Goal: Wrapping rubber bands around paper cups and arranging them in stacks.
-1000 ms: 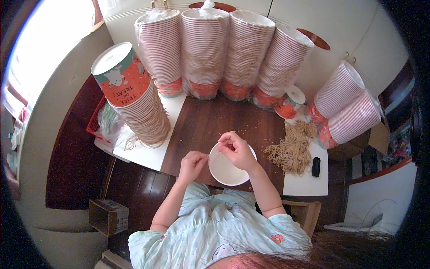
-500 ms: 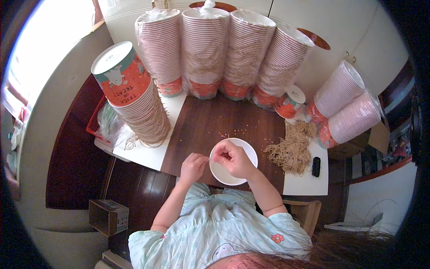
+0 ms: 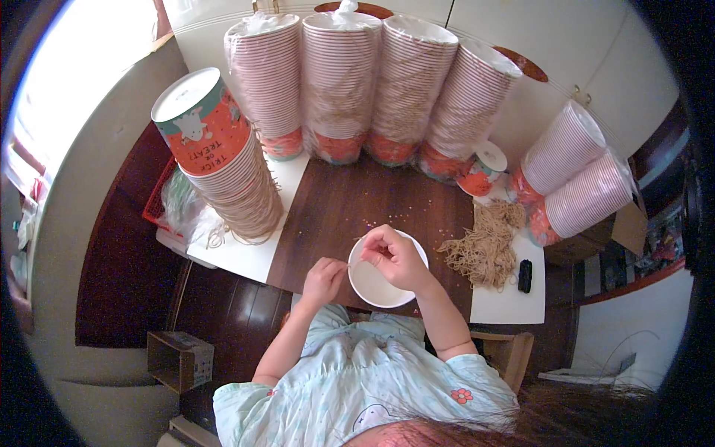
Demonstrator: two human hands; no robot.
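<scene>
A white paper bucket [image 3: 383, 287] stands at the near edge of the table, its open mouth facing up. Over its far left part, my right hand [image 3: 395, 257] is closed in a pinch, with a short bit of thin tan cord showing by the fingertips. My left hand [image 3: 325, 280] is closed too, its fingertips pinched at the bucket's left rim, where the cord seems to run between both hands. The bucket's inside is partly hidden beneath my right hand. To the right lies a loose heap of tan cords [image 3: 484, 249].
Tall wrapped stacks of paper buckets [image 3: 341, 89] line the back, with more wrapped stacks [image 3: 585, 197] at right. An unwrapped orange stack with cords [image 3: 234, 182] stands at left. A small black object [image 3: 526, 276] lies beside the cord heap. Crumbs dot the brown tabletop [image 3: 320, 205].
My right hand has shifted slightly, its fingers curling more above the bucket. My left hand stays at the rim with hardly any movement.
</scene>
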